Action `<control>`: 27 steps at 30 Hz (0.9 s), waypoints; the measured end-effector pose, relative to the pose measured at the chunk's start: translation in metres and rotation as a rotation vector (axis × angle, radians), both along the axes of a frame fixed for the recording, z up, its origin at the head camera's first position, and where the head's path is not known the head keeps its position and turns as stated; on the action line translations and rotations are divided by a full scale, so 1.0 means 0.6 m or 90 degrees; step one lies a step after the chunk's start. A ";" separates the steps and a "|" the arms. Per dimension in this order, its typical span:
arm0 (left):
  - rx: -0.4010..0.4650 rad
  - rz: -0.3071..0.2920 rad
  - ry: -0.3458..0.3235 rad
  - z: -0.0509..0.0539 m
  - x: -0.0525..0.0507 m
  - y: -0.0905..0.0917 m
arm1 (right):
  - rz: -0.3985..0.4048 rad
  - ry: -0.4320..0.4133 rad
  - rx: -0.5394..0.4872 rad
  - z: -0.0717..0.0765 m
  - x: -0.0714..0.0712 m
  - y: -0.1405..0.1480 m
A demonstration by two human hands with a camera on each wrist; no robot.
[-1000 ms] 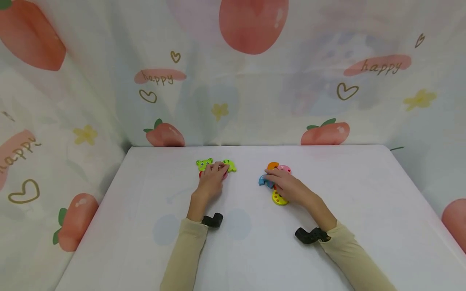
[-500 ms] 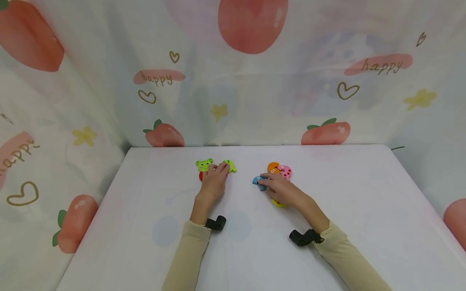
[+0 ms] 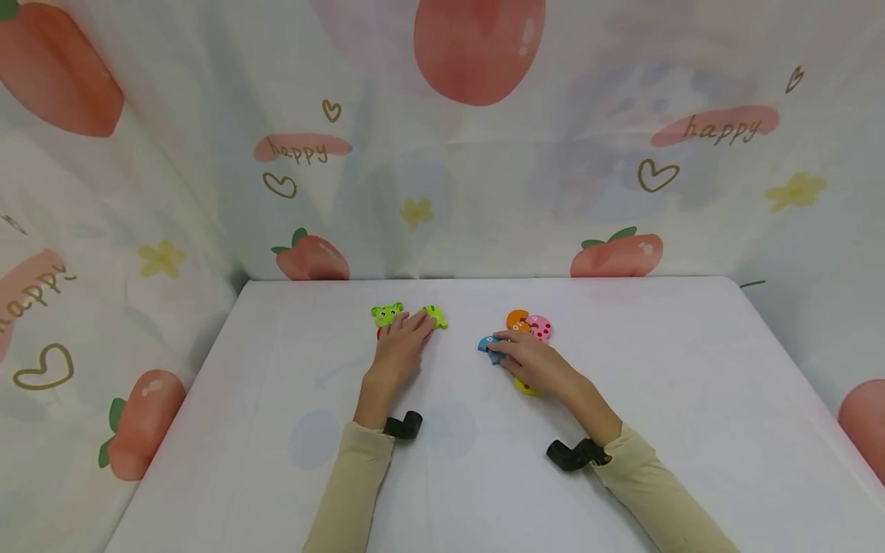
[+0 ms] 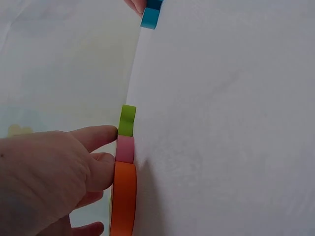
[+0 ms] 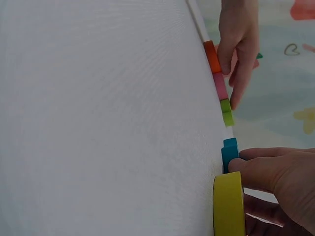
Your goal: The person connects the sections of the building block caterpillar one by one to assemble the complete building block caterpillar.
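Okay, head view: left hand point(image 3: 399, 352) just left of centre, fingers fairly straight, laid over a cluster, not curled round anything. Green face piece point(image 3: 386, 315) shows at upper left of it, striped green piece point(image 3: 438, 316) at upper right, sliver of red piece point(image 3: 379, 335) under the face. Right hand point(image 3: 535, 362) right of centre, fingertips on blue piece point(image 3: 485, 345); orange piece point(image 3: 516, 316) and spotted pink piece point(image 3: 542, 328) above it, yellow piece point(image 3: 528, 387) partly covered by it. White bench point(image 3: 477, 484) below, patterned cloth point(image 3: 498, 184) across the upper frame.

Left wrist view: left hand at lower left, index straight, tip touching a green edge point(image 4: 126, 122); thumb by the pink edge point(image 4: 125, 149), reddish-orange edge point(image 4: 124, 199) beneath. Blue piece at top, near centre.

Right wrist view: right hand at lower right, thumb and index touching blue piece; pinch or press, can't tell. Yellow piece bottom, right of centre. Left hand upper right.
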State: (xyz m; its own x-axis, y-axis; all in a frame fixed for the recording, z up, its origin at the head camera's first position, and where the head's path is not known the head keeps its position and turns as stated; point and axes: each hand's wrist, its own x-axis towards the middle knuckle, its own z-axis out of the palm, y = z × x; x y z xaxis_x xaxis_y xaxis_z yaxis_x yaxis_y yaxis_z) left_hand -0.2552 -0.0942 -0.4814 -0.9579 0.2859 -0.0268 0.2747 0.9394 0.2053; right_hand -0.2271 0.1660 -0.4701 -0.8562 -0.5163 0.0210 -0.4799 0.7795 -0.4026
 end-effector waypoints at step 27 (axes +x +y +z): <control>0.014 -0.016 -0.066 -0.008 -0.003 -0.018 | 0.004 0.018 -0.057 -0.007 0.001 -0.007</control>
